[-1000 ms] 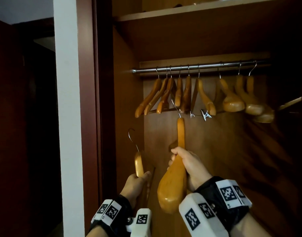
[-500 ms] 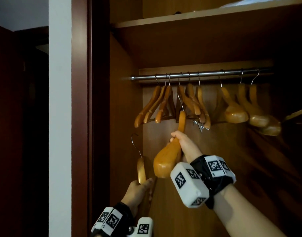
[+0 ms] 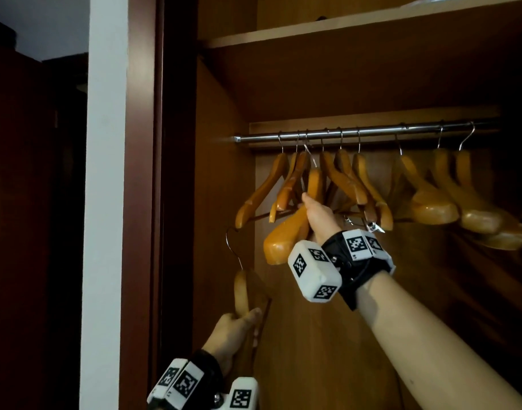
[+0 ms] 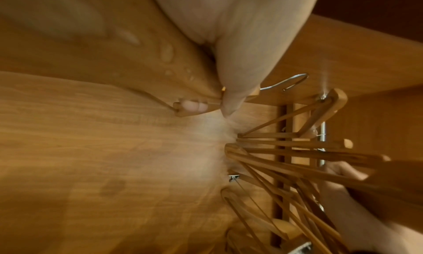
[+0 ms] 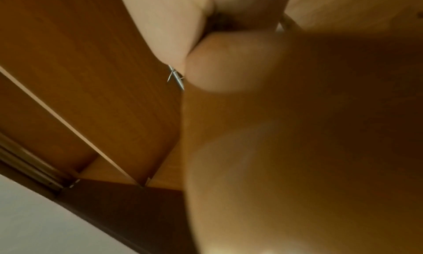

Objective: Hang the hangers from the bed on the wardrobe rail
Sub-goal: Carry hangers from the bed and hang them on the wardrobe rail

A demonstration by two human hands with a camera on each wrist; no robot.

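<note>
A chrome wardrobe rail (image 3: pixel 357 134) carries several wooden hangers (image 3: pixel 345 184). My right hand (image 3: pixel 314 214) grips a wooden hanger (image 3: pixel 286 232) by its arm, raised among the hung ones, its metal hook (image 3: pixel 310 156) just under the rail. Whether the hook is over the rail I cannot tell. Lower left, my left hand (image 3: pixel 236 327) holds a second wooden hanger (image 3: pixel 241 291) upright, its hook (image 3: pixel 233 247) pointing up near the wardrobe's left wall. In the left wrist view my thumb and fingers (image 4: pixel 228 95) wrap that hanger's wood, hook (image 4: pixel 286 82) beyond. The right wrist view is blurred.
The wardrobe's left side panel (image 3: pixel 221 202) stands close to the left hand. A shelf (image 3: pixel 357 25) runs above the rail. A dark red door frame (image 3: pixel 141 202) and a white wall strip (image 3: pixel 106 202) lie left. Heavier hangers (image 3: pixel 476 214) crowd the rail's right part.
My right hand has lifted its hanger from chest height up among the hung hangers, the hook now near the rail. The left hand with its hanger has stayed low.
</note>
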